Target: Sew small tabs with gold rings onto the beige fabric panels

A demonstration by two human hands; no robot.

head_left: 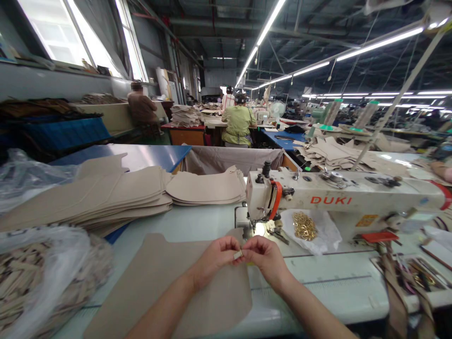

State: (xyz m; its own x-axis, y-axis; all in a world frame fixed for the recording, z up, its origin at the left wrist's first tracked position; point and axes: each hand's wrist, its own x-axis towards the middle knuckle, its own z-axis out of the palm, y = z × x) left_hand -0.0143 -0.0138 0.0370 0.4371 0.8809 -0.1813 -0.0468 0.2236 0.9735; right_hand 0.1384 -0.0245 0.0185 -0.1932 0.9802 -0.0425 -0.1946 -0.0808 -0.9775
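My left hand (219,256) and my right hand (266,259) meet in front of the sewing machine (296,193), fingertips pinched together. Between them is a small beige strap tab (238,254), with what looks like a bit of gold metal at its right end. The left fingers close on the tab; the right fingers pinch at its metal end, partly hidden. Beneath both hands a large flat beige panel (169,282) lies on the table, its upper right corner reaching toward the needle area. Gold metal rings (304,226) sit in a heap on white plastic, right of the needle.
Stacked beige panels (141,193) lie at the back left, and a curved stack (206,188) stands beside them. A plastic bag of small beige tabs (31,282) is at the left. Beige straps (397,287) hang at the right. Co-workers (238,120) sit farther back.
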